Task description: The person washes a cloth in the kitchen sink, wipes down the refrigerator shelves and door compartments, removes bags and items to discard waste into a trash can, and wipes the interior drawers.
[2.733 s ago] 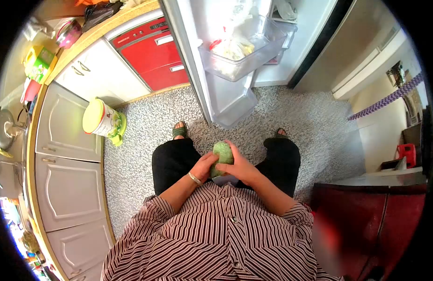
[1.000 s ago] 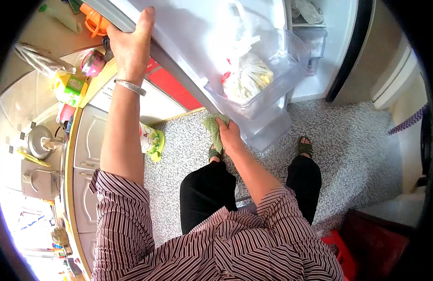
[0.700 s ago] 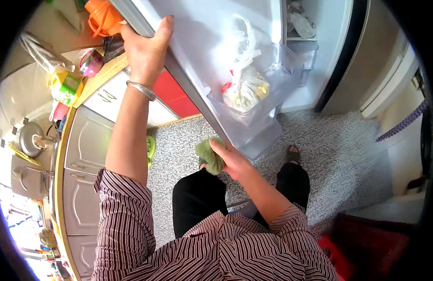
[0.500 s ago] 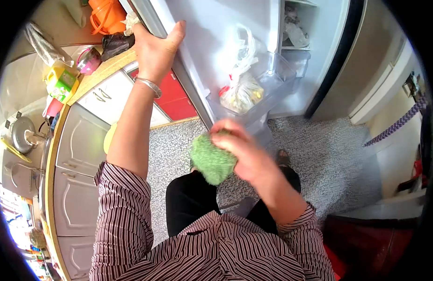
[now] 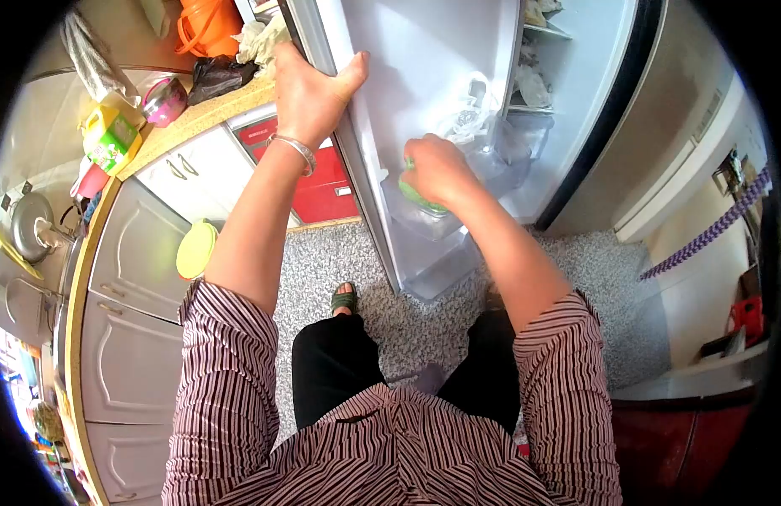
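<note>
The fridge door (image 5: 399,67) stands open in front of me. My left hand (image 5: 314,93) grips its edge near the top, thumb on the inner side and the other fingers partly hidden. Inside the clear plastic door bin (image 5: 500,169), my right hand (image 5: 441,169) is closed on a green cloth (image 5: 417,199), pressing it against the bin's near end. Just beyond that hand lies a clear plastic bag (image 5: 468,120), whose lower part is hidden by the hand. A second clear bin (image 5: 441,271) sits lower on the door.
On the left, the counter (image 5: 188,118) bears a black bag (image 5: 221,78), a pink bowl (image 5: 164,101) and a yellow-green bottle (image 5: 108,139). Fridge shelves (image 5: 534,105) hold bagged items. A yellow lid (image 5: 196,250) shows by the cabinets. Grey carpet (image 5: 323,253) covers the floor.
My right hand has carried the green cloth from above my knees forward into the door bin. The view has shifted, with the left hand still on the door edge.
</note>
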